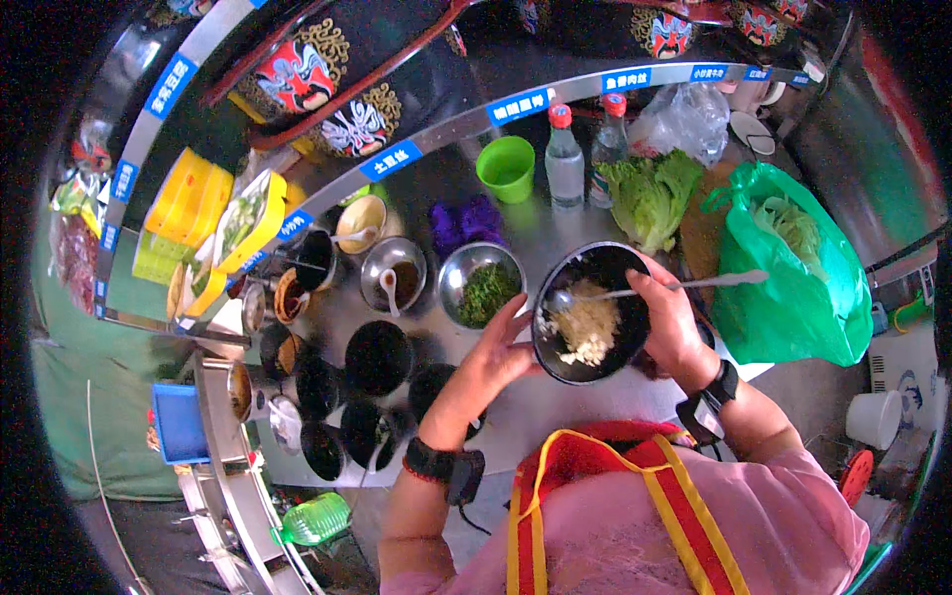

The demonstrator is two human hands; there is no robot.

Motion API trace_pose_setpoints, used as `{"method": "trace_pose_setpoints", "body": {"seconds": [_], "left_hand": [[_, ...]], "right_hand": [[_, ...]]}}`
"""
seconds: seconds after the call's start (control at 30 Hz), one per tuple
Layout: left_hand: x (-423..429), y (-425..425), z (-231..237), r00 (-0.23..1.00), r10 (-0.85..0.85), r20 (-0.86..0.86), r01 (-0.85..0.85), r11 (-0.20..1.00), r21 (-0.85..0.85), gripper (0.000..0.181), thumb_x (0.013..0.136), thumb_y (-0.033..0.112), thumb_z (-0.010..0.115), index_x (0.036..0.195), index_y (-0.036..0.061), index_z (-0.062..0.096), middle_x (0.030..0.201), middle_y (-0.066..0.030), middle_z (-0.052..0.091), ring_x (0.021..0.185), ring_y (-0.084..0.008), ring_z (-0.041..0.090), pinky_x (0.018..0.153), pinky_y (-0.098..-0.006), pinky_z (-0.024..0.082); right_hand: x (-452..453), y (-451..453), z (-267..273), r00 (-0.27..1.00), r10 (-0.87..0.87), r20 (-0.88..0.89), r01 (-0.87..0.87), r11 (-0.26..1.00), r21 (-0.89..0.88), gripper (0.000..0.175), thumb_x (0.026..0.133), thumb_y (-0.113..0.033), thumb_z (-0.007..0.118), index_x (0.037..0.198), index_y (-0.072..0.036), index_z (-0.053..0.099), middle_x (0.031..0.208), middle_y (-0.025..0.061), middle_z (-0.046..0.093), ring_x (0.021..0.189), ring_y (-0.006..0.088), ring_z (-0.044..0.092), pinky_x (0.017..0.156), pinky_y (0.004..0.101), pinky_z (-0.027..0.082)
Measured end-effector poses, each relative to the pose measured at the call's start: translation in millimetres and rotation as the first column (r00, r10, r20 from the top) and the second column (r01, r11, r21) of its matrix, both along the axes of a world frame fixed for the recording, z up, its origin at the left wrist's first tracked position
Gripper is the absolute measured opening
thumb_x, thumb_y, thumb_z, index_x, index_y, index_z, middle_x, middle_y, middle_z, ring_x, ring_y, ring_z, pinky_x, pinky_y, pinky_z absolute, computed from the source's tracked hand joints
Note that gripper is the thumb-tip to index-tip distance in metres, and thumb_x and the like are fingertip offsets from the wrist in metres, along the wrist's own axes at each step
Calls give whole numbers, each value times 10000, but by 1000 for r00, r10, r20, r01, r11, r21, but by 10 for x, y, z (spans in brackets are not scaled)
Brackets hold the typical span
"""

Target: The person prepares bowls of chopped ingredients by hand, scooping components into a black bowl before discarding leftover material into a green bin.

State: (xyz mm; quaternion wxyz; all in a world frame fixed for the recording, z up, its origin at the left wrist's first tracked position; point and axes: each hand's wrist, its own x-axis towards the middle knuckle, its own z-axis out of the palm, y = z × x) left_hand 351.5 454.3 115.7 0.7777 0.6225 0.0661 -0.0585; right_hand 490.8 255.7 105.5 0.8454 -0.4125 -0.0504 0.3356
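Observation:
A black bowl is held tilted over the near part of the metal counter. Inside it lie chopped pale food, looking like minced garlic, and a metal spoon whose handle sticks out to the right. My right hand grips the bowl's right rim, its thumb near the spoon handle. At the bowl's left side, my left hand has its fingers spread, the fingertips near or against the wall; whether they bear on it is unclear. Just left stands a steel bowl of chopped green herbs.
Several black bowls and a steel bowl of dark sauce stand left. Behind are a green cup, two bottles and lettuce. A green plastic bag lies right. A metal shelf edge with labels curves across the back.

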Motion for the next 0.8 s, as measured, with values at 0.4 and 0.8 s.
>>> {"method": "trace_pose_setpoints", "body": {"seconds": [0.4, 0.8], "left_hand": [[1917, 1091, -1097, 855, 511, -90, -478, 843, 247, 509, 922, 276, 481, 1292, -48, 349, 1206, -159, 488, 825, -209, 632, 689, -289, 529], [2529, 1316, -1687, 890, 438, -124, -444, 895, -27, 298, 917, 161, 433, 1173, 11, 403, 1029, -138, 565, 806, -252, 635, 700, -349, 551]], "right_hand": [[229, -241, -607, 999, -29, -36, 20, 975, -221, 358, 860, -63, 447, 1203, 24, 499, 1182, 104, 549, 1077, 201, 518, 944, 335, 405], [312, -346, -732, 995, -99, 28, 103, 928, -359, 379, 847, -86, 462, 1202, 46, 496, 1202, 130, 539, 1080, 223, 525, 948, 341, 403]]}}
